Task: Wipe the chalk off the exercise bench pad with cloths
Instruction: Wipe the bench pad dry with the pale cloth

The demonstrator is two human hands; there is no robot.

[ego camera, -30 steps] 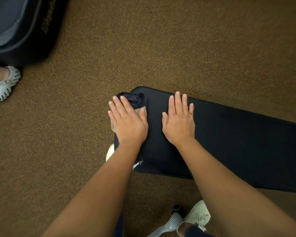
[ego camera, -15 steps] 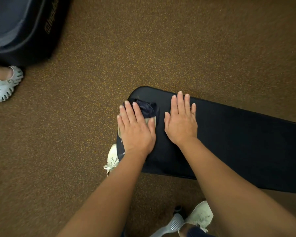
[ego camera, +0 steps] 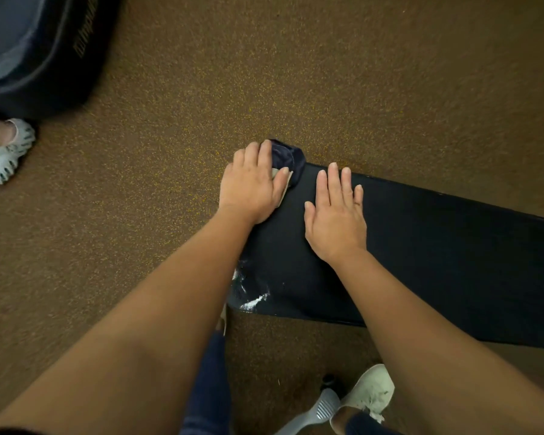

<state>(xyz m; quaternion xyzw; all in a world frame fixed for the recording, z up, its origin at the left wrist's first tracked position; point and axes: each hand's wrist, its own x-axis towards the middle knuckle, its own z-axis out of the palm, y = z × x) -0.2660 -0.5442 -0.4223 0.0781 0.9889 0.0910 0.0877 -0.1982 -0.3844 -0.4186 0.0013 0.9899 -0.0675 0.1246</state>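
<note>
Left grip (ego camera: 252, 186): flat, palm down, pressing the dark cloth (ego camera: 288, 157) onto the far corner of the bench pad (ego camera: 453, 246) at its end. Fingers aren't wrapped round the cloth, they just push on it. The cloth is bunched and part of it sits past the pad's far edge.

Right grip (ego camera: 335, 218): flat and empty on the pad, just beside the left one, bracing.

Chalk (ego camera: 253, 301): white streaks at the near corner of that same pad end, next to my left forearm and well apart from the cloth. My read is that the job isn't done, and what's left isn't where the cloth is now.

How I'd run this step:
- Pull the cloth toward the pad's near edge, across the streaks.
- Keep palm weight centred over the cloth. Bunched fabric gives a small contact patch, so flatten it first.
- Stroke in 1 direction, off the pad end, so powder drops to the carpet (ego camera: 327, 73) instead of smearing.
- There's a pale patch under my fingers. I can't tell if it's picked-up chalk or a lighter side of the cloth. If it's chalk, refold to a clean face.
- Keep the right grip planted on the pad.

Only 1 cloth is visible.
</note>
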